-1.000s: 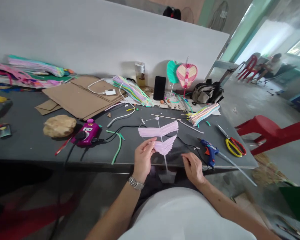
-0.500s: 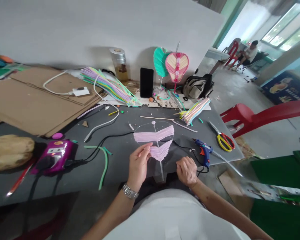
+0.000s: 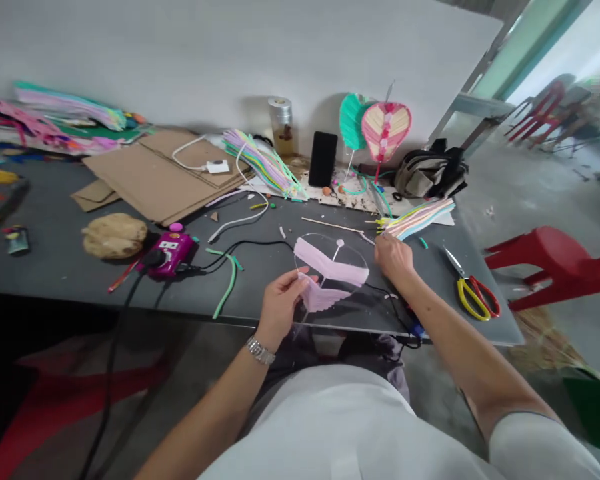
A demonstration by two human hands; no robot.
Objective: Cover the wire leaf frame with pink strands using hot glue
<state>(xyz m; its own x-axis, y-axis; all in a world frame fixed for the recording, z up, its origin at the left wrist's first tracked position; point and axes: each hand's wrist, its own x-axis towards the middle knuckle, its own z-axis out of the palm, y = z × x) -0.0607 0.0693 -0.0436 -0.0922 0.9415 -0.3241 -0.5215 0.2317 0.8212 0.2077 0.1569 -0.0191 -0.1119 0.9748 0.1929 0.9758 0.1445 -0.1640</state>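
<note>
My left hand (image 3: 281,303) pinches the left edge of a fan-shaped frame. The frame (image 3: 347,235) is a clear thin loop with a stem. Two bands of lilac pipe cleaners (image 3: 330,263) bent in a V lie across it. A small pale knob (image 3: 340,243) tops its stem. Over the table to the right, my right hand (image 3: 395,259) has its fingers bent down and closed on a pale lilac pipe cleaner (image 3: 367,238), most of which the hand hides. Just beyond the fingers lies a bundle of pastel pipe cleaners (image 3: 417,219). My right forearm covers most of the glue gun (image 3: 416,329).
Scissors (image 3: 473,293) lie at the right, by a red chair (image 3: 550,257). Finished fans (image 3: 387,130), a phone (image 3: 323,160), a bottle (image 3: 281,127) and a bag (image 3: 430,173) line the back. Leftward are cardboard (image 3: 150,173), a purple power strip (image 3: 173,250) and a tan lump (image 3: 114,235).
My right hand has moved forward and right, from the table's front edge to the loose lilac pipe cleaner. My left hand still holds the frame, now tilted differently. The view has turned left.
</note>
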